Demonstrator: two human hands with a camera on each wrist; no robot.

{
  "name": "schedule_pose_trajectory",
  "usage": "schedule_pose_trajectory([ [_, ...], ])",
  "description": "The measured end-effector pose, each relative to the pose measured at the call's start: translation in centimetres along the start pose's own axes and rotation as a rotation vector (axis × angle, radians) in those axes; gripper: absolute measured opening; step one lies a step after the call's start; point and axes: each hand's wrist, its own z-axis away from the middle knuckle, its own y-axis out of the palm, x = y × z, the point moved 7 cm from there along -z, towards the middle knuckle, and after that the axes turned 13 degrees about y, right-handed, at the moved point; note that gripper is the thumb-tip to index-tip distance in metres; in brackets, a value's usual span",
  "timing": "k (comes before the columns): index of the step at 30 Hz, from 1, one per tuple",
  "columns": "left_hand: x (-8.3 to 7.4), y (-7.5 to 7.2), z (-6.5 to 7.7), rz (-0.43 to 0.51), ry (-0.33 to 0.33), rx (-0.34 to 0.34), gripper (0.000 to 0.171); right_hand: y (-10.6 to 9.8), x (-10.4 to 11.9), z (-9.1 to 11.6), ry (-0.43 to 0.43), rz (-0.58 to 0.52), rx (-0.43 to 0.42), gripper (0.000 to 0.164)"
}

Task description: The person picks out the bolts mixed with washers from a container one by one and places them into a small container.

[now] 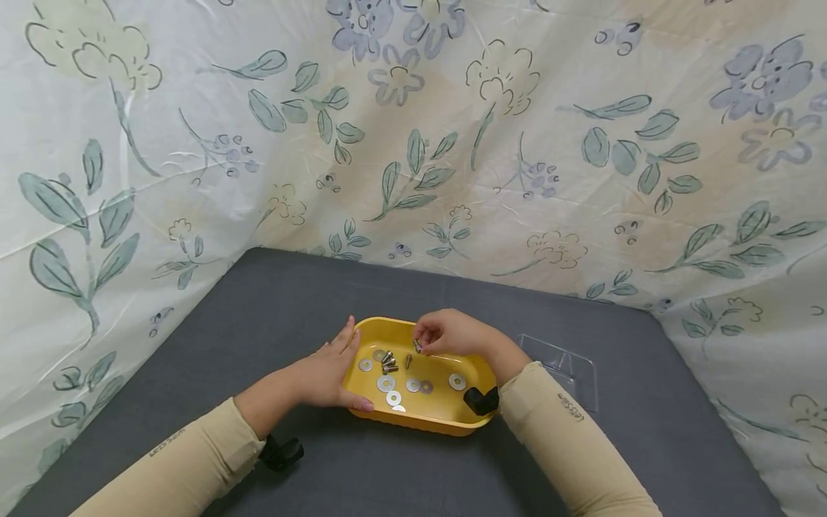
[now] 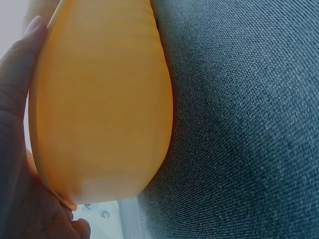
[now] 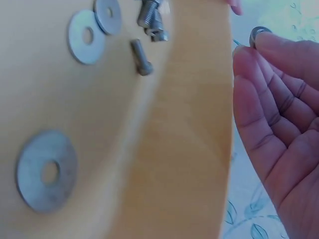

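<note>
Several flat washers and several hex socket bolts lie inside a yellow tray on the dark cloth. My left hand rests along the tray's left end, fingers straight, with its thumb over the near rim. The left wrist view shows the tray's outer wall and that thumb at the rim. Above the far side of the tray, my right hand pinches a bolt between thumb and fingertips. In the right wrist view only the bolt's round head shows; its shank is hidden.
A clear plastic container with dividers stands to the right, partly behind my right forearm. Floral curtains enclose the dark cloth surface at the back and sides. Black wrist camera mounts hang under my wrists.
</note>
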Motion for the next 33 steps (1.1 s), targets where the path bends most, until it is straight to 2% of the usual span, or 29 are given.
schedule_pose_trajectory([
  [7,-0.1,-0.2,-0.1,-0.005,0.005,-0.009,0.128,-1.9,-0.1,1.2,0.018,-0.016,-0.030,0.011],
  [18,-0.5,-0.4,-0.2,0.005,0.000,-0.023,0.127,-3.6,-0.6,2.5,0.018,-0.045,-0.035,0.013],
  [33,-0.4,-0.5,-0.3,0.019,-0.004,-0.016,0.128,-5.7,-3.0,4.8,0.069,-0.078,-0.077,0.015],
])
